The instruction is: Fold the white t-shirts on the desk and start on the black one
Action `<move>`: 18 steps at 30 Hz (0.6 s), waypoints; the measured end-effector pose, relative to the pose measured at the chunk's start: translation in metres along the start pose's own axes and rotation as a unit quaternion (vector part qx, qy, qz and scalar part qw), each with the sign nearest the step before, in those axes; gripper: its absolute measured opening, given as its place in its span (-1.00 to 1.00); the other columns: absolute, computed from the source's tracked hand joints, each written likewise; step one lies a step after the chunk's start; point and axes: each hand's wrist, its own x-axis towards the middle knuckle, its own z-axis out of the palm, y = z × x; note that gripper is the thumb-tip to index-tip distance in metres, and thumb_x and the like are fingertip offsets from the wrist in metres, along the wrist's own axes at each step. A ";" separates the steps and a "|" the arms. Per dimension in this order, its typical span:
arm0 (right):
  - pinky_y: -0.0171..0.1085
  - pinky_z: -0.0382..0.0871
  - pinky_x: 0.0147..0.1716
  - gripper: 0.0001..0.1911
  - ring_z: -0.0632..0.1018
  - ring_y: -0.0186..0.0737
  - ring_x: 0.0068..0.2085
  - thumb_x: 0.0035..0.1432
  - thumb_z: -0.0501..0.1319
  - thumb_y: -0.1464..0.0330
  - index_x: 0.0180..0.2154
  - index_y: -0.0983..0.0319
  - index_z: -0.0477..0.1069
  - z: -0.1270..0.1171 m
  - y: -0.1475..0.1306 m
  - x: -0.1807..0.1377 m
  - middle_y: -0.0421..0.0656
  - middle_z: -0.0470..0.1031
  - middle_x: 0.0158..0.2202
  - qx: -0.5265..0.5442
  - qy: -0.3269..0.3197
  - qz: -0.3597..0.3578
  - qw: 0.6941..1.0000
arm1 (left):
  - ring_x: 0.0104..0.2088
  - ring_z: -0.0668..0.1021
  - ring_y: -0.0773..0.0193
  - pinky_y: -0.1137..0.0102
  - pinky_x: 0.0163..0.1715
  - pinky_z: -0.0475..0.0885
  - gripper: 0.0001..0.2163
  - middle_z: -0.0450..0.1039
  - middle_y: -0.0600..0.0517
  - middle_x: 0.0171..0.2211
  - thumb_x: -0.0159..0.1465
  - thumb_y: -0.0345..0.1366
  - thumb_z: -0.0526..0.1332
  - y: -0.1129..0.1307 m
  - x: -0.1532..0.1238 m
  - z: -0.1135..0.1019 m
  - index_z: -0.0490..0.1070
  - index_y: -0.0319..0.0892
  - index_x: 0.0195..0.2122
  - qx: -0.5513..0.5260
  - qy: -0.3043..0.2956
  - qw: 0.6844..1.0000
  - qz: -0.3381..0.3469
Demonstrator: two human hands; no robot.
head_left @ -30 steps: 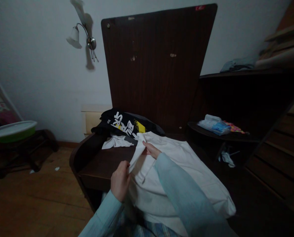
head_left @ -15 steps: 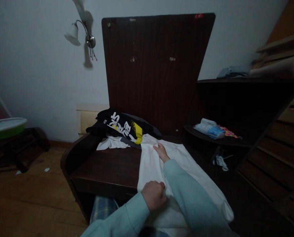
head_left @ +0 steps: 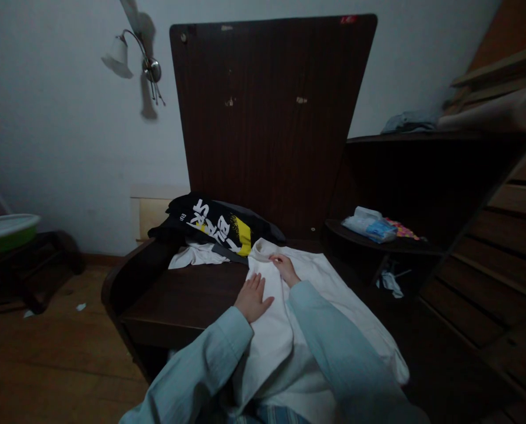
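A white garment [head_left: 269,330] lies spread over the dark wooden desk [head_left: 174,300] and hangs over its front edge toward me. My left hand [head_left: 252,298] rests flat on the garment's left part, fingers stretched out. Further up, near what looks like its neckband, my right hand [head_left: 285,270] pinches the white fabric. Beyond both hands lies a black garment [head_left: 214,221] with white lettering and a yellow patch. A smaller white cloth [head_left: 196,256] sticks out beneath it.
On the right, a corner shelf [head_left: 377,244] holds a blue-and-white plastic packet [head_left: 371,227] and a pink patterned item [head_left: 406,229]. A tall dark board [head_left: 271,118] stands behind the desk. At far left, a green basin [head_left: 9,235] sits on a stool [head_left: 28,265].
My left hand has gone from a closed grip low on the white garment to lying flat higher up. My right hand has shifted slightly up toward the neckband. The garment's left part lies differently.
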 end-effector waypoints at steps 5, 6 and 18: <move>-0.16 0.15 -0.01 -0.69 0.37 -0.20 -0.07 -0.14 0.11 0.50 -0.25 0.23 0.40 0.004 -0.016 -0.003 -0.12 0.41 -0.15 -0.035 -0.020 -0.027 0.999 | 0.20 0.03 -0.01 0.14 0.12 0.01 -0.42 -0.03 -0.31 0.18 0.21 -0.09 -0.07 0.002 -0.003 0.000 0.05 -0.47 0.13 0.017 -0.014 1.000 -0.004; -0.14 0.12 0.01 -0.67 0.34 -0.17 -0.04 -0.15 0.13 0.50 -0.24 0.23 0.40 0.005 -0.021 -0.003 -0.10 0.38 -0.12 -0.062 -0.010 -0.041 0.997 | 0.20 0.03 -0.01 0.15 0.12 0.01 -0.41 -0.04 -0.31 0.18 0.21 -0.09 -0.07 0.002 -0.002 -0.001 0.04 -0.47 0.14 0.018 -0.015 1.000 -0.005; -0.24 0.24 -0.23 -0.87 0.45 -0.16 -0.24 0.03 0.10 0.41 -0.35 0.22 0.39 0.021 -0.078 0.028 -0.09 0.46 -0.35 -0.174 -0.007 0.019 0.984 | 0.21 -0.01 0.02 0.15 0.13 -0.01 -0.40 -0.09 -0.25 0.21 0.21 -0.06 -0.10 0.007 -0.010 -0.006 0.02 -0.43 0.16 0.010 -0.033 0.999 -0.016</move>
